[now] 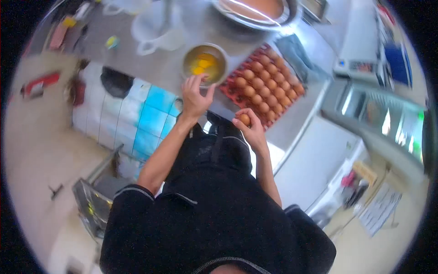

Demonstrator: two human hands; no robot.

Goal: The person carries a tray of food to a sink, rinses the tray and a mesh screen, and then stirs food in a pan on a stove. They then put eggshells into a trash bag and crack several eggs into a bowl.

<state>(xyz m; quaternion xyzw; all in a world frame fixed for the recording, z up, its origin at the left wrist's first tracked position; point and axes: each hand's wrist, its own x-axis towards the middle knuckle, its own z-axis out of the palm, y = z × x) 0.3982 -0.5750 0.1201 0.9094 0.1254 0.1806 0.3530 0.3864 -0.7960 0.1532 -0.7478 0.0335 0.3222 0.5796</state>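
A brown egg [244, 119] rests in the curled fingers of my right hand [254, 129], beside the near corner of the egg tray. My left hand [196, 97] is at the near rim of a metal bowl [186, 64], its fingers reaching over the edge and its thumb spread apart. Yellow yolks [203, 63] lie in clear egg white inside that bowl. Right of the bowl, a red tray [234, 97] carries many whole brown eggs [269, 84] in rows, with some bare cups along its near left side.
A large metal basin [287, 18] of orange-brown liquid stands at the back. White plastic jugs [157, 41] sit behind the bowl. A grey-blue cloth or bag [292, 52] lies beyond the eggs. The steel counter's edge [299, 137] runs at right, near a white cabinet [315, 155].
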